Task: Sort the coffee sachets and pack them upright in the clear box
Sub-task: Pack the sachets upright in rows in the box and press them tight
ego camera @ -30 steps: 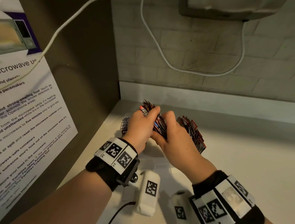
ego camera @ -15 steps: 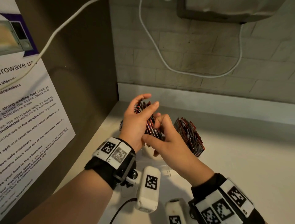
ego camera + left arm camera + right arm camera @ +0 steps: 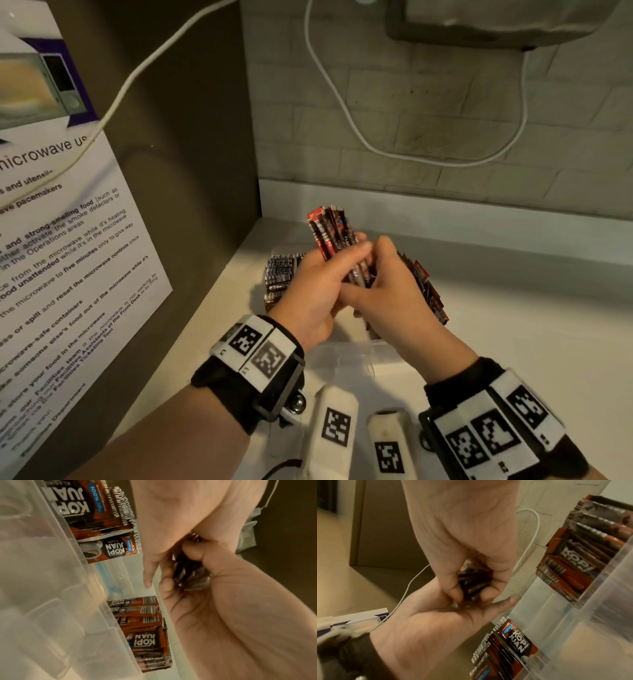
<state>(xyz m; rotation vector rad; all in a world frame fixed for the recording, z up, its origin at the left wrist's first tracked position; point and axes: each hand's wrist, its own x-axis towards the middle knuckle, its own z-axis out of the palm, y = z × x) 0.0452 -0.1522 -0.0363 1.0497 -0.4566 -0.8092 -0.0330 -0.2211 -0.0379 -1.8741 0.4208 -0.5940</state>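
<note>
Both hands hold one bundle of red and brown coffee sachets [image 3: 329,229] above the clear box [image 3: 356,346]. My left hand [image 3: 352,248] grips the bundle from the left, fingers wrapped round its middle [image 3: 474,580]. My right hand [image 3: 380,253] cups the lower end with its palm, and its fingers curl up against the bundle [image 3: 188,574]. The top ends stick up past the fingers. Inside the box, packed sachets [image 3: 279,274] stand at the left end and more sachets [image 3: 428,291] lean at the right end. The box's middle lies hidden under the hands.
A microwave-use poster [image 3: 68,240] hangs on the brown panel at left. A white cable [image 3: 342,102] loops across the tiled back wall under a wall-mounted unit [image 3: 496,20]. White counter [image 3: 531,342] stretches to the right. White tagged blocks [image 3: 335,431] sit near the wrists.
The bundle has risen and now stands more upright. My left fingers, straightened half a second ago, are curled round it again. My right hand has closed in under its lower end.
</note>
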